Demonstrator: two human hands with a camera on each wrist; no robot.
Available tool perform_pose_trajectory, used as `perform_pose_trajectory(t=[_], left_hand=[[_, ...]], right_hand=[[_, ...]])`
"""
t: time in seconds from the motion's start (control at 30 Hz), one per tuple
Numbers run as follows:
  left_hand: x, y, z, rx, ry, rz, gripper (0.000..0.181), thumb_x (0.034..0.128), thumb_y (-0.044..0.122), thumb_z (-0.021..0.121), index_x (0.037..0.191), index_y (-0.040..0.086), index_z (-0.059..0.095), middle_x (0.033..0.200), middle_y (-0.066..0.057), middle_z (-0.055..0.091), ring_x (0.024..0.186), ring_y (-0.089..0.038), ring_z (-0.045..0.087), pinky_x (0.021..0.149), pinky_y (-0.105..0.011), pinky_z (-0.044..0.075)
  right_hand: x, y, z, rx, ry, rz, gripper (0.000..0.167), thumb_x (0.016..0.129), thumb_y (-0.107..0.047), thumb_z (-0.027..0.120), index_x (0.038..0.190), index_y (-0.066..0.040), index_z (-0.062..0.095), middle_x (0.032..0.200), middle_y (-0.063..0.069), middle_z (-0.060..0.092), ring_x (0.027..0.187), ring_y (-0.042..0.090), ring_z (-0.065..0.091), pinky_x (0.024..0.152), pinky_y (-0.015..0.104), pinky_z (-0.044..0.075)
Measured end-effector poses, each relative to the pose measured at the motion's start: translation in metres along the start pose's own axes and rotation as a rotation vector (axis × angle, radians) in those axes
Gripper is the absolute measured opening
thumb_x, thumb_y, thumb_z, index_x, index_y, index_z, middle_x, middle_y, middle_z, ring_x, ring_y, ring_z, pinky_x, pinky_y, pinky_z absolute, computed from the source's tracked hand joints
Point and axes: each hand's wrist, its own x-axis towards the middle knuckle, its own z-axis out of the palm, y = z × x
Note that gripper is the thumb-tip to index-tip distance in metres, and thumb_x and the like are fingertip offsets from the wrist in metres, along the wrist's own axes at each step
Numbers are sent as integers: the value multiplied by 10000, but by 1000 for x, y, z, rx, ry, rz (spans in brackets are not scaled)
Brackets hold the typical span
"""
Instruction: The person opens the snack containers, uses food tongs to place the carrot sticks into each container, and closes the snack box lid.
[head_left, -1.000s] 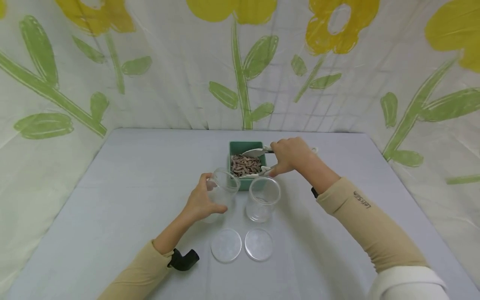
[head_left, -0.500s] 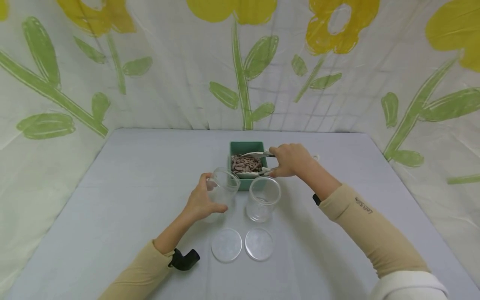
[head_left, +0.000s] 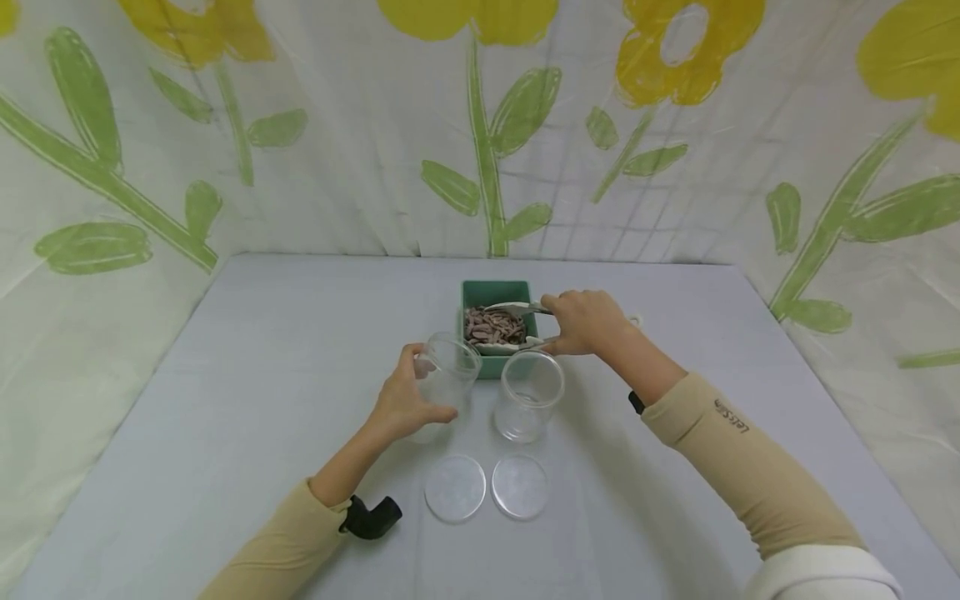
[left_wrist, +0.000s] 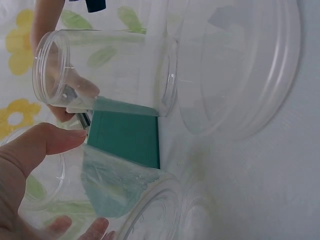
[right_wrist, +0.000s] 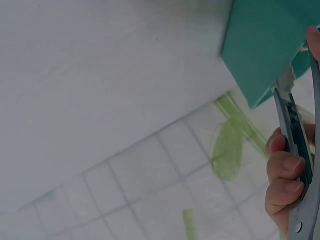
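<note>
Clear plastic on a pale surface [head_left: 300,333] is rough to read, ngl. The left hand [head_left: 405,400], lower middle-left of the head frame, has its grip wrapped round the left jar [head_left: 452,377], thumb on the near side, but the far fingers are partly lost behind the hand and wall. That jar leans over, and I can't tell if its base touches the surface. The right jar [head_left: 522,417] stands upright beside it and blocks the near right corner of the green box [head_left: 492,366].

The right hand [head_left: 588,321], right of centre, has its grip clamped on the tongs [head_left: 517,308] and hides most of their length. In the right wrist view they're cut off by the right edge, with just a few curled fingers [right_wrist: 284,167] showing. The tong tips are apart, down in the box around the brownish strips [head_left: 491,327], upper middle of the head frame. Those strips are too jumbled to count.

Headcount otherwise: two jars, one box, one pair of tongs, two clear round lids (left lid [head_left: 455,488], right lid [head_left: 520,487]) side by side at lower centre, two tan sleeves running out of frame. Five yellow flowers on the backdrop [head_left: 360,150], all cropped by the top edge.
</note>
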Motion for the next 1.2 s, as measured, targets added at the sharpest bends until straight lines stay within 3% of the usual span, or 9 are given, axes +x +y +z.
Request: perform_pose_trajectory(t=[0.27, 0.57, 0.9, 1.2], left_hand=[[0, 0, 0, 4, -1, -3, 911, 636, 77, 842, 1376, 14, 314, 1261, -268, 549, 1192, -412, 510, 944, -559, 431], [0, 0, 0, 2, 4, -5, 909, 628, 78, 840, 1371, 17, 320, 1256, -263, 553, 1193, -407, 512, 946, -562, 429], [-1, 1, -1, 2, 5, -7, 917, 627, 69, 835, 1378, 8, 313, 1268, -271, 548, 1198, -414, 510, 952, -565, 425], [-1, 1, 0, -8, -1, -23, 920, 634, 70, 837, 1383, 17, 306, 1288, -268, 542, 1217, -415, 499, 962, -572, 416]], right_hand=[[4, -2, -3, 2, -91, 37, 654, 779, -556, 725, 1137, -30, 574, 791, 88, 596, 660, 253, 580, 597, 424, 515], [3, -2, -5, 18, -106, 37, 673, 800, -526, 719, 1208, -12, 569, 770, 84, 600, 654, 245, 580, 586, 407, 512], [-4, -5, 0, -31, 0, -18, 541, 853, -553, 658, 870, -18, 572, 636, 47, 506, 538, 208, 528, 494, 361, 462], [0, -3, 3, 5, -19, -3, 586, 818, -602, 662, 876, -23, 588, 654, 52, 513, 561, 212, 526, 528, 377, 481]])
